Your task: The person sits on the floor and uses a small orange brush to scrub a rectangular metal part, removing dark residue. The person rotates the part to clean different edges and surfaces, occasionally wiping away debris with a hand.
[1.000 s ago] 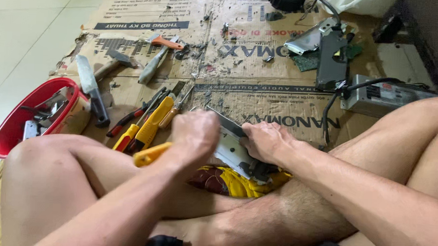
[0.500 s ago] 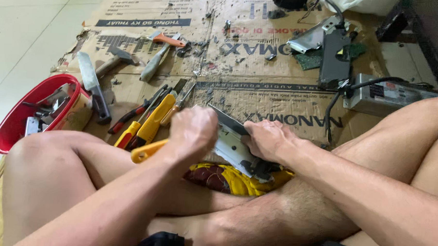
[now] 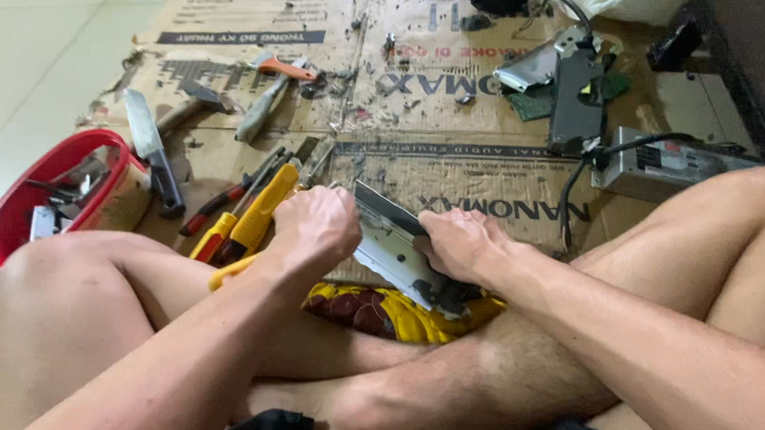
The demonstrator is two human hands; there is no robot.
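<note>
Both hands, left hand [image 3: 316, 225] and right hand [image 3: 454, 240], clench a flat, grey, angled metal bracket [image 3: 396, 249].

Pale glossy floor tiles [image 3: 32, 50] are seen at ten o'clock, lit softly (no hard shadows). Flattened brown cardboard [image 3: 452, 171] is spread across the centre; dark furniture [image 3: 757, 58] is glimpsed at two o'clock.
</note>
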